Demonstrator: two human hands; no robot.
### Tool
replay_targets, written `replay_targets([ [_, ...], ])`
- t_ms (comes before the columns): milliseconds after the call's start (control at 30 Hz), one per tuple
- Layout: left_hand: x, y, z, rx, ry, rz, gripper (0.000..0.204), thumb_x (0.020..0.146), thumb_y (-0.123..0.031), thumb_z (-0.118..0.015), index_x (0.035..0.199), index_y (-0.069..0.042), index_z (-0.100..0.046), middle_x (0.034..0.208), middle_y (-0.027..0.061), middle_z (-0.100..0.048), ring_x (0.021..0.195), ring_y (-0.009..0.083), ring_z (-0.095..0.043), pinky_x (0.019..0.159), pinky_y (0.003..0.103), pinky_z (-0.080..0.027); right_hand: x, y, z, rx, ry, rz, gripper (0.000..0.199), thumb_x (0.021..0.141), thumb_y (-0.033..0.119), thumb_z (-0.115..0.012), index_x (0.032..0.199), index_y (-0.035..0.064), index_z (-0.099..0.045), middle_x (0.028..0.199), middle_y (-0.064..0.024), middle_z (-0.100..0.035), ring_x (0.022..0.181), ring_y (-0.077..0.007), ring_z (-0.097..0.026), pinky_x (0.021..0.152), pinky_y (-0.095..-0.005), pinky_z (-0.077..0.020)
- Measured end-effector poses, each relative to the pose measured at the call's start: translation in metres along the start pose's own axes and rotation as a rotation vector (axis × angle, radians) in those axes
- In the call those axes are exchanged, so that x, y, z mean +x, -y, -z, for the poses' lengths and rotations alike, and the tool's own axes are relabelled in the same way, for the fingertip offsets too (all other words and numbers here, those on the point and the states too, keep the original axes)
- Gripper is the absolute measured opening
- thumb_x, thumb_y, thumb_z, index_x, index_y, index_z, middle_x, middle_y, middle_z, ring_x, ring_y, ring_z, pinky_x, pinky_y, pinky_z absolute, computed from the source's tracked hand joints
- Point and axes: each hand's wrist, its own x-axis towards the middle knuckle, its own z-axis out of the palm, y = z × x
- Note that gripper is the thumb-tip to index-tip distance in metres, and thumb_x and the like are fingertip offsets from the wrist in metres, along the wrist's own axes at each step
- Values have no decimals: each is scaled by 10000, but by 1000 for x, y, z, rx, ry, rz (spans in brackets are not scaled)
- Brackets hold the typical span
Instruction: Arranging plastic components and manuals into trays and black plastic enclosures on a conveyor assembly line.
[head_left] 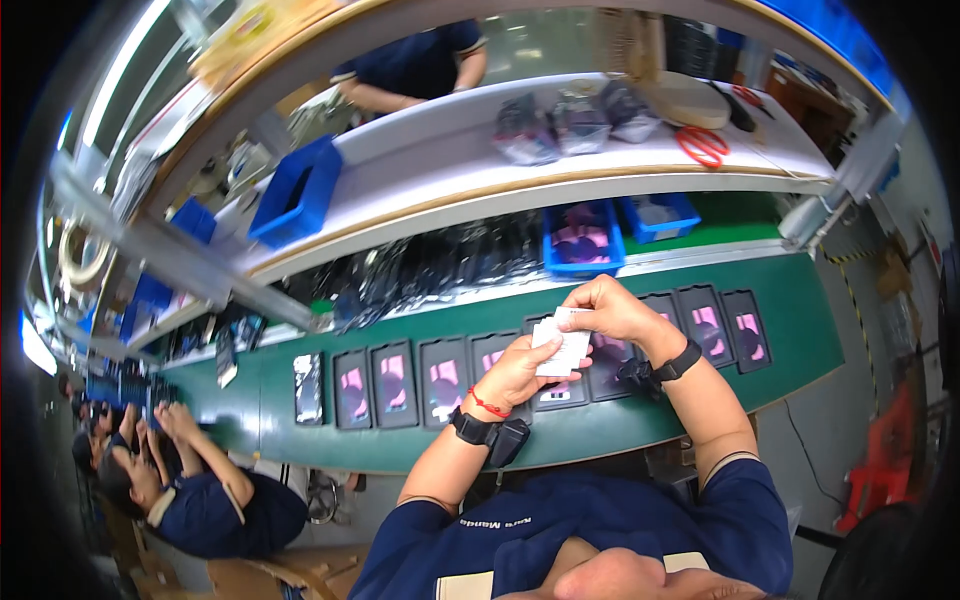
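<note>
Left hand (515, 372): curled closed around the lower edge of a small white rectangular paper card (561, 348), thumb on its face; a thin red cord and a black strap with a boxy black device sit at the wrist.
Right hand (610, 310): fingers bent over the card's top edge, pinching it; a black band circles this wrist too.
Card: flat, matte, thin, held between both hands just above the row of trays.
Worktop (800, 340): long green matte belt surface curving across the view.
Trays (394, 383): flat black rectangular trays with glossy pink-tinted inserts, lined side by side along the belt, touching or nearly so.
Blue bins (583, 240): moulded plastic, open-topped, beyond the trays; one holds similar pink pieces.
Shelf (460, 175): white board with pale wood edging, carrying crinkled clear bags of dark parts (575, 125), red-handled scissors (703, 146) and a tilted blue plastic bin (295, 190).
Others: a seated person in a dark blue shirt (200, 500) at lower left; another person (415, 65) behind the shelf.
</note>
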Motion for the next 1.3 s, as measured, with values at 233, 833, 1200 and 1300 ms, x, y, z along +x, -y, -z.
replay_targets([
  [233,-117,16,47,-175,-334,-414,399,933,-205,-496,1231,54,-438,1090,192,-591,998,302,-605,861,395,-504,67,5,-96,42,77,24,61,786,46,-665,774,-11,-645,721,-28,-634,664,-71,-568,601,-225,-455],
  [833,-251,41,121,-40,-1057,-912,289,837,8,-589,1114,71,-534,1017,111,-619,884,180,-617,777,287,-499,155,5,-313,-310,518,68,240,675,208,-772,700,4,-648,621,-50,-612,592,-99,-563,561,-260,-449],
  [1200,-226,35,116,-61,-991,-776,280,873,3,-525,1137,95,-514,1021,172,-627,923,253,-634,812,321,-508,125,3,-259,-544,21,311,317,673,239,-776,830,-7,-652,721,-87,-634,633,-201,-596,610,-301,-469],
  [1300,-204,35,111,-9,-957,-783,291,839,22,-582,1123,68,-539,985,126,-639,874,198,-634,780,291,-509,116,-7,-257,-165,256,56,244,689,185,-776,782,-7,-658,695,-69,-639,622,-117,-579,570,-271,-457],
])
